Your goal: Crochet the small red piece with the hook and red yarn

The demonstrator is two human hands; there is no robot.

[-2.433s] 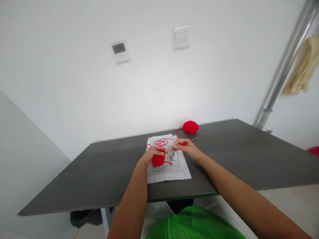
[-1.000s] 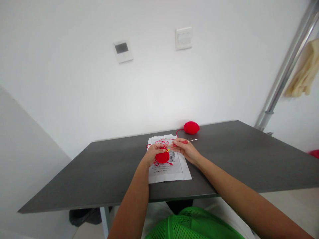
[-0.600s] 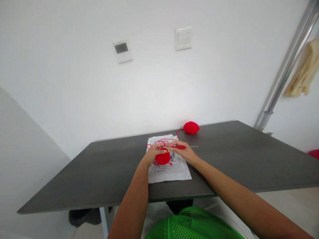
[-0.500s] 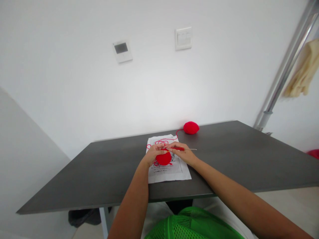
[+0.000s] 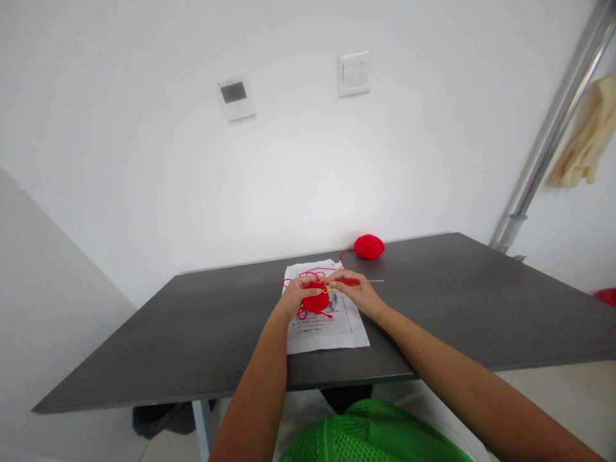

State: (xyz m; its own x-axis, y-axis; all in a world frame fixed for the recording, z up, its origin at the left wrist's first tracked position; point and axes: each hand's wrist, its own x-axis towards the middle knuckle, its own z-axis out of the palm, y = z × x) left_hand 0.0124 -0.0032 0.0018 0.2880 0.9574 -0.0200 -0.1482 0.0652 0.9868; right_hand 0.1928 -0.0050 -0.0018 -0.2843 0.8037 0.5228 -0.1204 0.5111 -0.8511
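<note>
My left hand (image 5: pixel 294 299) is closed around a small round red crochet piece (image 5: pixel 316 302), held just above a printed paper sheet (image 5: pixel 327 327) on the dark grey table (image 5: pixel 192 333). My right hand (image 5: pixel 357 294) pinches a crochet hook with a red handle (image 5: pixel 347 281); its metal tip points right and its working end meets the piece beside a small yellow marker. Loose red yarn (image 5: pixel 312 274) loops over the top of the sheet and runs to a red yarn ball (image 5: pixel 369 246) near the table's far edge.
A white wall stands close behind the table, with a small panel (image 5: pixel 234 98) and a light switch (image 5: pixel 355 73). At the right a slanted metal pole (image 5: pixel 543 154) carries pale gloves (image 5: pixel 584 144). A green mesh object (image 5: pixel 370 436) lies below the table's near edge.
My right hand has worked the hook at the red piece, its tip dipping and rising again. My left hand has turned the piece slightly. The yarn ball has stayed in place.
</note>
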